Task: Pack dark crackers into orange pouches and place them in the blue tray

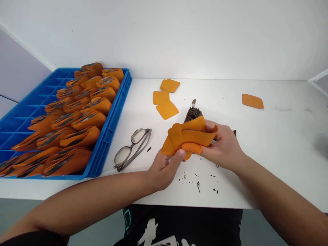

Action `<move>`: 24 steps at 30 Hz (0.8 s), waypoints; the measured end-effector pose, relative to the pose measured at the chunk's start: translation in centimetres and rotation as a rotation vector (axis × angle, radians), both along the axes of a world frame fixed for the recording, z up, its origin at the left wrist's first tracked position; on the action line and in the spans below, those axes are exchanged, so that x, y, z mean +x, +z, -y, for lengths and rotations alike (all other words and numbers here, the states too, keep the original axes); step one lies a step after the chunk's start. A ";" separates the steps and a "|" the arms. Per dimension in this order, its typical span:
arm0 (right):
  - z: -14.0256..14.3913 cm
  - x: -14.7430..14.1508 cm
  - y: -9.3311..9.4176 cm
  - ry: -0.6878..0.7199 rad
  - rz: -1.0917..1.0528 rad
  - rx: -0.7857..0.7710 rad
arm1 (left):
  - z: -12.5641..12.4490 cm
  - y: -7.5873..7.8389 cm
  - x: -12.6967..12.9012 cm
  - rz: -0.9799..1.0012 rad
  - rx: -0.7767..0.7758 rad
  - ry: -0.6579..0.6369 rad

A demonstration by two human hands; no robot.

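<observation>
Both hands grip a folded orange sheet piece (pixel 193 134) above the white table, its layers spread open toward the right. My left hand (pixel 164 172) pinches its lower left end, thumb on top. My right hand (pixel 225 145) is closed on the right end; its thumb wears an orange finger cot (pixel 192 148) and presses the lower edge. Some of the right fingers are hidden behind the sheet. Just beyond the piece lies a stack of thin dark brown strips (pixel 192 112), partly covered by it.
At left a blue divided tray (pixel 98 153) holds rows of folded orange pieces (pixel 88 118) with dark edges. Glasses (pixel 131 146) lie beside it. Several flat orange pieces (pixel 167 109) lie farther back, another orange piece (pixel 252 101) at right. Dark scraps (pixel 198 186) litter the white table (pixel 279 143).
</observation>
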State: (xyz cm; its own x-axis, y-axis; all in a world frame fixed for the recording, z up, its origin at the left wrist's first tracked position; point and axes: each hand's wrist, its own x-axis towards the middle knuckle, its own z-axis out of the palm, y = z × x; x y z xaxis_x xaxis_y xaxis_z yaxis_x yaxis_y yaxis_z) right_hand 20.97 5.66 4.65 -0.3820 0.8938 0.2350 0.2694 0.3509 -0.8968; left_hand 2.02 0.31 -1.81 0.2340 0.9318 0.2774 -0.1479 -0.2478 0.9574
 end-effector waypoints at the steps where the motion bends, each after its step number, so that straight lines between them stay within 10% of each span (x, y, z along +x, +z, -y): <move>1: 0.1 0.2 -0.1 0.005 0.034 0.028 | 0.0 0.0 0.2 0.022 -0.030 0.024; 10: 0.9 4.2 -0.3 -0.182 -0.138 -0.028 | -1.5 1.0 0.5 0.131 -0.236 0.182; 16: 1.3 5.3 -0.5 -0.153 -0.279 -0.036 | -3.9 0.4 0.1 0.149 -0.102 0.315; 20: 1.8 6.0 -0.1 -0.065 -0.282 -0.058 | -5.2 -1.2 -0.9 -0.161 0.186 0.409; 24: 2.3 6.3 -0.3 -0.038 -0.307 -0.083 | -4.8 -2.0 -1.6 -0.472 0.155 0.421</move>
State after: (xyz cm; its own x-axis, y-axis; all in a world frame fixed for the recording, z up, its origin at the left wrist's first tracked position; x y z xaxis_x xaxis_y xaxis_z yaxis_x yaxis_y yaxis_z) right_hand 27.30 3.41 4.38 -0.2702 0.9270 0.2600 -0.0064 0.2683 -0.9633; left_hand 0.44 5.08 -3.76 -0.0126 0.9278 0.3729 0.4201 -0.3335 0.8440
